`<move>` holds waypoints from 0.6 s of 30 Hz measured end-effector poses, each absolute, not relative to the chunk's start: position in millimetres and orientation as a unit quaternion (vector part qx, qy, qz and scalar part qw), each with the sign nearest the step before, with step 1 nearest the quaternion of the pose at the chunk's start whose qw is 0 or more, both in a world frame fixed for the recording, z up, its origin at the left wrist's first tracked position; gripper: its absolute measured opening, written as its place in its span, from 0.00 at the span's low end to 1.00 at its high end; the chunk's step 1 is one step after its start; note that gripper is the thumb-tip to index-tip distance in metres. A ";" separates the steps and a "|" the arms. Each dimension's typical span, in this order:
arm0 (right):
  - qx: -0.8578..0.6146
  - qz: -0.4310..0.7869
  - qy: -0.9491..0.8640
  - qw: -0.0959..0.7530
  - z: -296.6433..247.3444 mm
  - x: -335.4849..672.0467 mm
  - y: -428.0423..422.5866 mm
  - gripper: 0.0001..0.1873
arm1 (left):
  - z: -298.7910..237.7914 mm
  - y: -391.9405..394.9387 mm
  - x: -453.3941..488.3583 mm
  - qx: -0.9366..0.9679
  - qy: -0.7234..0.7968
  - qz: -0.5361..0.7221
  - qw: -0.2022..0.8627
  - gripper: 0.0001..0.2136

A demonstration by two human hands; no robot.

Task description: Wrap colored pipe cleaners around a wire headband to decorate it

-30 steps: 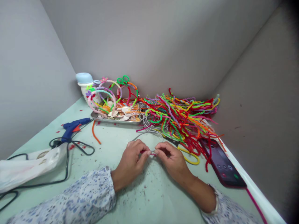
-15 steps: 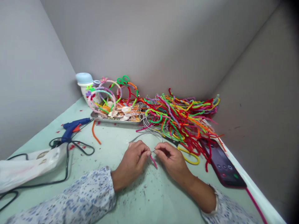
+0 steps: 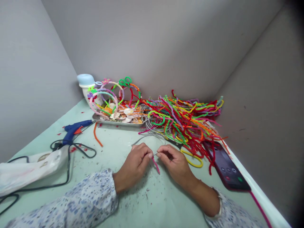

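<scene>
My left hand (image 3: pixel 136 163) pinches a short pink pipe cleaner (image 3: pixel 156 165) between thumb and forefinger, its loose end hanging down toward me. My right hand (image 3: pixel 175 163) is closed just beside it, thumb and fingertips pinched on a thin grey wire (image 3: pixel 155 154) that bridges the small gap between the hands. Behind my fingers a grey wire loop (image 3: pixel 152 135) curves over the table, leading toward both hands. Just beyond my right hand lie scissors with yellow handles (image 3: pixel 193 159), partly under the pipe cleaners.
A pile of coloured pipe cleaners (image 3: pixel 182 117) lies at the back right, beside a phone (image 3: pixel 228 167). Behind stand a metal tray (image 3: pixel 118 123) with fuzzy headbands (image 3: pixel 104 109) and a lidded cup (image 3: pixel 85 83). At left are a blue glue gun (image 3: pixel 71 131), its cord and a plastic bag (image 3: pixel 33 169).
The pink pipe cleaner's hanging end has shifted very slightly downward. Both hands hold nearly the same position, and everything else stays where it was.
</scene>
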State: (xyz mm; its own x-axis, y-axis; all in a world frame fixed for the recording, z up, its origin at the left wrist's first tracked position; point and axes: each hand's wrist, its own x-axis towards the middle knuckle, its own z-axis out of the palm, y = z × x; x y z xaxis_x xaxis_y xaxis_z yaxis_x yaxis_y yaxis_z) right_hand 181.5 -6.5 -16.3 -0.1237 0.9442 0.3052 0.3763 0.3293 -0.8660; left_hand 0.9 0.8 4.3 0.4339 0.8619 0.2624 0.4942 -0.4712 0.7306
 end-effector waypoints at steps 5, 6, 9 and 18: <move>-0.484 0.319 -0.678 0.452 -16.3 181.2 -6.3 0.04 | 2.9 0.6 1.7 0.802 0.423 0.309 0.287 0.13; -0.485 0.319 -0.677 0.452 -16.1 180.9 -6.3 0.04 | 2.6 0.4 1.8 0.802 0.423 0.309 0.288 0.13; -0.487 0.319 -0.674 0.456 -15.9 180.1 -6.4 0.04 | 2.6 -0.4 1.5 0.797 0.421 0.315 0.296 0.13; -0.489 0.326 -0.667 0.458 -16.0 181.1 -6.2 0.05 | 1.4 0.4 -0.1 0.793 0.427 0.319 0.295 0.03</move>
State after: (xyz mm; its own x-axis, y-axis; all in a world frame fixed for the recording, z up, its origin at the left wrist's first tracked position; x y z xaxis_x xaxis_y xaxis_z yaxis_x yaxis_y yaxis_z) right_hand 181.1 -6.2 -16.0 -0.1015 0.9511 0.2917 0.3545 0.3086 -0.8827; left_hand -0.1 0.4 1.4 0.4327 0.8649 0.2545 0.4892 -0.4623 0.7396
